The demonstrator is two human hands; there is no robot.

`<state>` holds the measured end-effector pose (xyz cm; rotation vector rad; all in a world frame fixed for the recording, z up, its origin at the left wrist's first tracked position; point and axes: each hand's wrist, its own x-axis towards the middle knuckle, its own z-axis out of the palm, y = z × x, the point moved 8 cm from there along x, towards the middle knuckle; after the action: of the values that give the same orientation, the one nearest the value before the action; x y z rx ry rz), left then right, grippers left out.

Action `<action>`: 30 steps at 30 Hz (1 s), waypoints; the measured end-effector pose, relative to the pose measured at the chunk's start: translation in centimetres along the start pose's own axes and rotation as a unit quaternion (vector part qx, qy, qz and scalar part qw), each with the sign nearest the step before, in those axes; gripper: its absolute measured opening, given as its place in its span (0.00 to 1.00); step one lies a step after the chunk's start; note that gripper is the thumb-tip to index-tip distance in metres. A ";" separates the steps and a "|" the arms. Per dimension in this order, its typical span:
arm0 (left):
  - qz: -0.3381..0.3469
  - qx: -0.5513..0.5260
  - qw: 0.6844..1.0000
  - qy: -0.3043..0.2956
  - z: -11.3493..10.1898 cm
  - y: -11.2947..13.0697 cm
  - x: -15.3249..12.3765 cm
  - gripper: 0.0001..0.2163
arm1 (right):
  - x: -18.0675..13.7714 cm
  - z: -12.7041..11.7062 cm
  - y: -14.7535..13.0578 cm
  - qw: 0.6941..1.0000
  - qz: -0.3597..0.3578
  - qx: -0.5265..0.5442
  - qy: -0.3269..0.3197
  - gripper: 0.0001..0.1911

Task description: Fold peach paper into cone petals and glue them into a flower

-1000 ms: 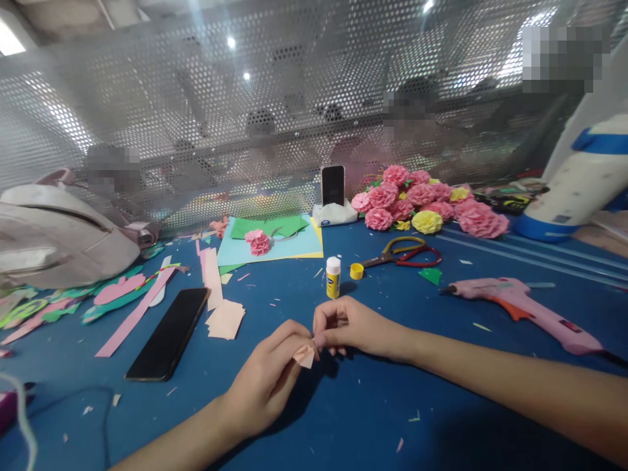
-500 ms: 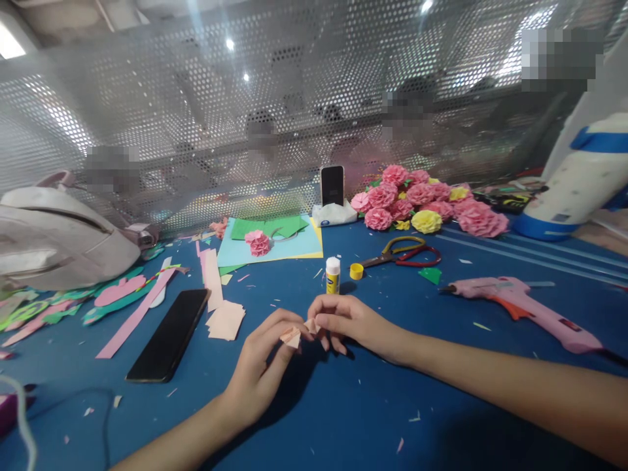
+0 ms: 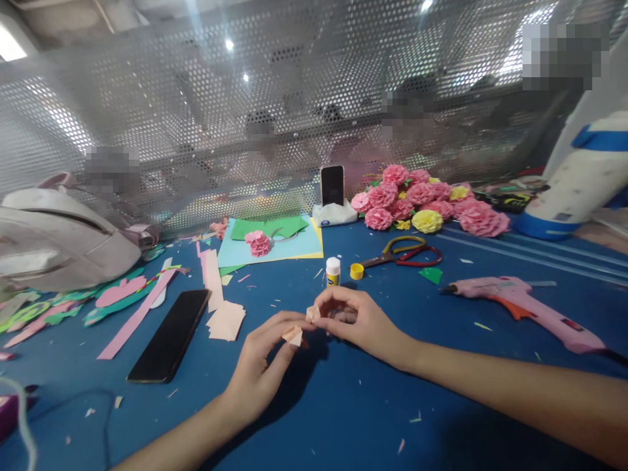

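Observation:
My left hand (image 3: 265,363) pinches a small folded peach paper piece (image 3: 293,335) between thumb and fingers, just above the blue table (image 3: 343,405). Close to its right, my right hand (image 3: 356,317) is closed on a second small peach paper piece (image 3: 313,313). The two pieces are slightly apart. A glue stick (image 3: 333,271) stands uncapped right behind my right hand, with its yellow cap (image 3: 356,271) beside it. A stack of peach paper squares (image 3: 226,320) lies left of my hands.
A black phone (image 3: 169,335) lies at the left, by pink paper strips (image 3: 135,314). Scissors (image 3: 405,254) and a pink glue gun (image 3: 524,304) lie to the right. Paper flowers (image 3: 422,204), a propped phone (image 3: 332,186) and coloured sheets (image 3: 275,239) sit before a perforated metal screen. A bag (image 3: 59,235) rests far left.
My hands have drawn slightly apart and risen toward the glue stick. The single folded paper held between both hands is now two pieces, one in each hand.

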<state>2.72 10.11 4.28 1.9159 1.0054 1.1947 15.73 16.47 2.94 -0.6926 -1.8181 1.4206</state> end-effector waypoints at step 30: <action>0.032 0.049 0.996 -0.063 1.0 0.5 -0.2 0.14 | 0.1 0.2 -0.4 1.000 0.001 0.021 -0.003 0.08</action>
<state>3.71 9.59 4.27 2.0861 0.9581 1.0625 15.54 16.33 3.33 -0.6695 -1.7874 1.4607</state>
